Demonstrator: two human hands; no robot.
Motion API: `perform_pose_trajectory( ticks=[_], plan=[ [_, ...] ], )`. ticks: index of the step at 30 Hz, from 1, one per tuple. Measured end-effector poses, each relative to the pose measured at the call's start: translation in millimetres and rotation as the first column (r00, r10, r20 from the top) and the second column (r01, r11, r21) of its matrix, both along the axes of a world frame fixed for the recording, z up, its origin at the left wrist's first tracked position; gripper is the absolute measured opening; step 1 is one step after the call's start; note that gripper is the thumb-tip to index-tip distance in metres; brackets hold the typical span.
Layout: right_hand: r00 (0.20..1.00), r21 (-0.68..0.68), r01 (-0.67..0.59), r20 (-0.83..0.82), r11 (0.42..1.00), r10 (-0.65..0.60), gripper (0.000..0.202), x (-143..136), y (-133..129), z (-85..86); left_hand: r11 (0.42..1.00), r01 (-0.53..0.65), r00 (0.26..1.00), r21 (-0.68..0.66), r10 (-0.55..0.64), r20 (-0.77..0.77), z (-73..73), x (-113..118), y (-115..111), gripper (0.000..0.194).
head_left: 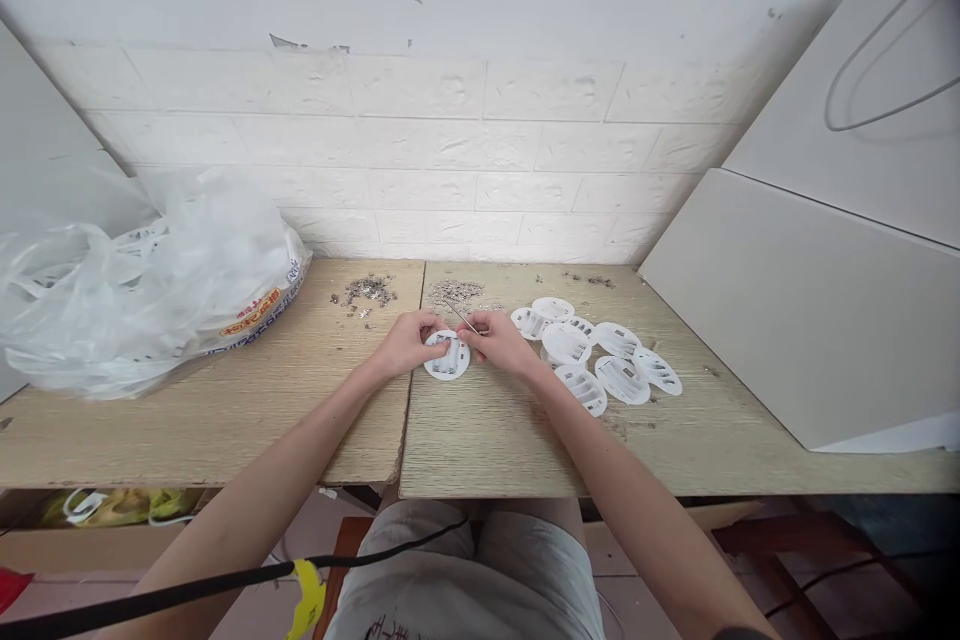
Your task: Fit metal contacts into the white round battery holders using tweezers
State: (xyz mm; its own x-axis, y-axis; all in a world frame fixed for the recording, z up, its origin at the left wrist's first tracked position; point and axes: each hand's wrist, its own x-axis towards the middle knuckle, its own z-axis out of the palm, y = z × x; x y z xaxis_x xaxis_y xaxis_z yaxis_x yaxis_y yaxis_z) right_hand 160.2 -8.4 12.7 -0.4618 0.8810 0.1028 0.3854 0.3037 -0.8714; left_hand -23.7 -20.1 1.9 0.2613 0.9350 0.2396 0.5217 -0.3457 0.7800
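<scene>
My left hand (pixel 411 344) grips the left edge of a round white plastic battery holder (pixel 448 367), its thumb lying over the slots. Metal contacts show in the slots. At the holder's upper right, my right hand (pixel 496 340) is closed on thin metal tweezers (pixel 459 313), which point up and to the left. Whether the tweezers hold a small part is too fine to see. Just beyond the hands lies a pile of small flat metal pieces (pixel 456 294). A second pile of metal springs or clips (pixel 369 291) sits farther left.
Several more white battery holders (pixel 621 380) lie overlapping to the right. A large plastic bag (pixel 202 270) of white parts fills the left side. White panels (pixel 810 310) stand at the right, and a brick-patterned wall (pixel 551 150) closes the back. A seam (pixel 409 400) splits the tabletop.
</scene>
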Motion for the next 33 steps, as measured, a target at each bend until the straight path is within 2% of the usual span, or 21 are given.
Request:
perform_pose_trajectory(
  ticks=[10, 18, 22, 25, 28, 30, 33],
  plan=[
    [1.0, 0.008, -0.02, -0.012, 1.0, 0.02, 0.02, 0.4, 2.3, -2.4, 0.987, -0.024, 0.995, 0.16, 0.039, -0.088, -3.7, 2.7, -1.0, 0.012],
    [1.0, 0.004, -0.01, -0.021, 1.0, 0.01, 0.021, 0.2, 3.2, -3.9, 0.989, -0.015, 0.993, 0.147, 0.032, -0.111, -1.2, 2.9, -0.3, 0.015],
    [0.999, -0.001, 0.012, -0.046, 1.0, -0.012, 0.022, 0.7, 3.5, -3.0, 0.994, -0.011, 0.997, 0.112, 0.019, -0.074, -1.0, 2.9, -0.1, 0.017],
    [0.996, -0.016, 0.021, -0.089, 1.0, -0.022, 0.023, 1.6, 4.5, -3.2, 0.999, -0.004, 0.998, 0.039, 0.002, 0.057, 0.4, 3.0, -0.3, 0.024],
    [0.986, -0.063, 0.063, -0.148, 0.996, -0.072, 0.023, 2.0, 5.4, -2.7, 0.997, -0.007, 0.96, -0.081, 0.03, 0.28, 3.6, 3.1, -0.3, 0.034],
    [0.973, -0.122, 0.089, -0.204, 0.989, -0.112, 0.023, 1.7, 5.4, -1.1, 0.989, -0.014, 0.894, -0.151, 0.08, 0.441, 6.0, 2.9, 0.0, 0.036],
    [0.949, -0.226, 0.095, -0.272, 0.969, -0.156, 0.025, 1.1, 4.6, 2.6, 0.968, 0.026, 0.746, -0.25, 0.147, 0.649, 8.3, 1.9, 1.6, 0.035]
  ],
)
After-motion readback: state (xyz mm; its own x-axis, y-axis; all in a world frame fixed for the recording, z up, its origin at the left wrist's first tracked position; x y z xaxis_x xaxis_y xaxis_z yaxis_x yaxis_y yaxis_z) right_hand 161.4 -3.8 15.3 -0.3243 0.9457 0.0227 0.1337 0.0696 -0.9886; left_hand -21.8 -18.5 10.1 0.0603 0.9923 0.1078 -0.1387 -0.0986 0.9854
